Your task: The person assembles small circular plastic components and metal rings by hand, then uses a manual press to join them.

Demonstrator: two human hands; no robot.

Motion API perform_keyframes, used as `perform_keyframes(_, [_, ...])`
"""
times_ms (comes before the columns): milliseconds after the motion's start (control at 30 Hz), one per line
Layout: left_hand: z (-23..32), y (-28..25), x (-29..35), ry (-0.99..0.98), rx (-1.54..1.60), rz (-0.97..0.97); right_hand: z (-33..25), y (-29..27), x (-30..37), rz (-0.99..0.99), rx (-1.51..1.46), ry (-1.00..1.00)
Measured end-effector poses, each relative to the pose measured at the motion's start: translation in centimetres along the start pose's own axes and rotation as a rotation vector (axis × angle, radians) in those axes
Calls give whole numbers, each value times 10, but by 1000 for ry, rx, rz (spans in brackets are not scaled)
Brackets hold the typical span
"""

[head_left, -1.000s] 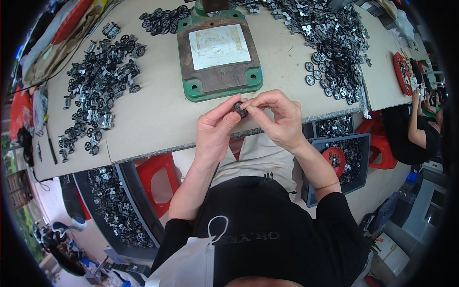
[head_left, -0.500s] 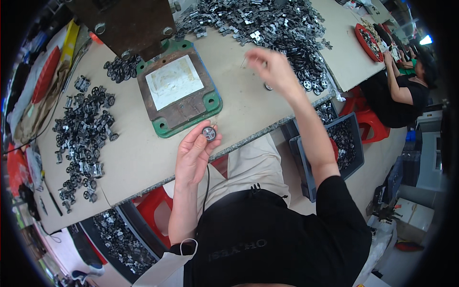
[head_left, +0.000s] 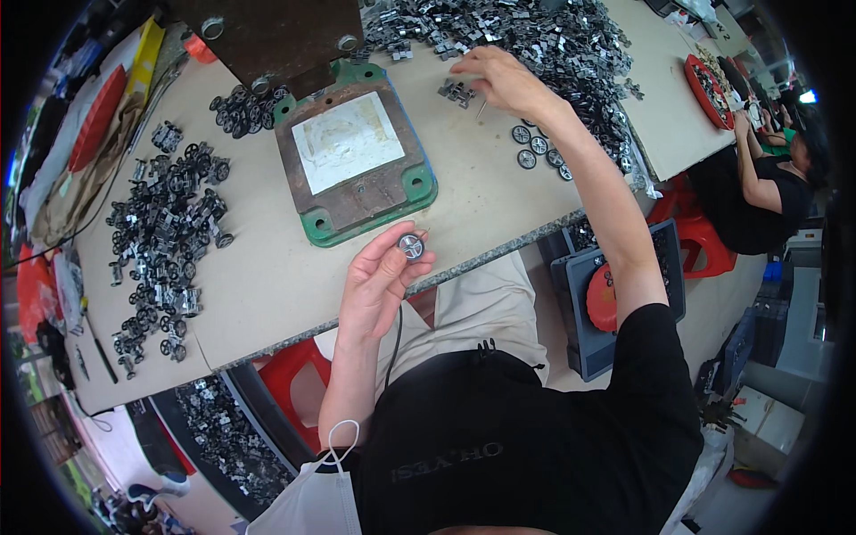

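Near the table [head_left: 481, 192] edge, left hand [head_left: 373, 281] pinches a wheel [head_left: 411, 246], just near of the press base [head_left: 357, 192]. Right hand [head_left: 513, 84] is well apart, far right, at a bracket [head_left: 456, 93]; can't tell if gripped.

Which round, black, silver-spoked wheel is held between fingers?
The wheel in the left hand; loose wheels near the right hand lie on the beige tabletop.

A black shirt [head_left: 544, 419] has short sleeves [head_left: 655, 348] and dark lettering [head_left: 448, 462]. From the lettering, cream trousers [head_left: 486, 308] show at twelve o'clock, a black cord [head_left: 395, 348] at eleven, a white looped mask [head_left: 310, 501] at eight.
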State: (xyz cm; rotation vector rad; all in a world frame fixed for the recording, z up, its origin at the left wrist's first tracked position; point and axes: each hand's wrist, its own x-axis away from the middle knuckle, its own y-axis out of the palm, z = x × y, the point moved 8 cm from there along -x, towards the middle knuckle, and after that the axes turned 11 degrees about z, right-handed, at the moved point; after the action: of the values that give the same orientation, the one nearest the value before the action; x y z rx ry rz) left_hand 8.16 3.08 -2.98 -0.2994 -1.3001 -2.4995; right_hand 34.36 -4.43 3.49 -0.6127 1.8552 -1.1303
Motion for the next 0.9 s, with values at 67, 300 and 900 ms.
perform_keyframes(67, [0, -2, 0, 2, 4, 18, -4, -6, 0, 40, 4, 86])
perform_keyframes(300, [2, -5, 1, 65, 25, 83, -11, 8, 11, 57, -147, 381])
perform_keyframes(900, [17, 6, 8, 305, -215, 241, -109, -2, 99, -93, -1418, 701])
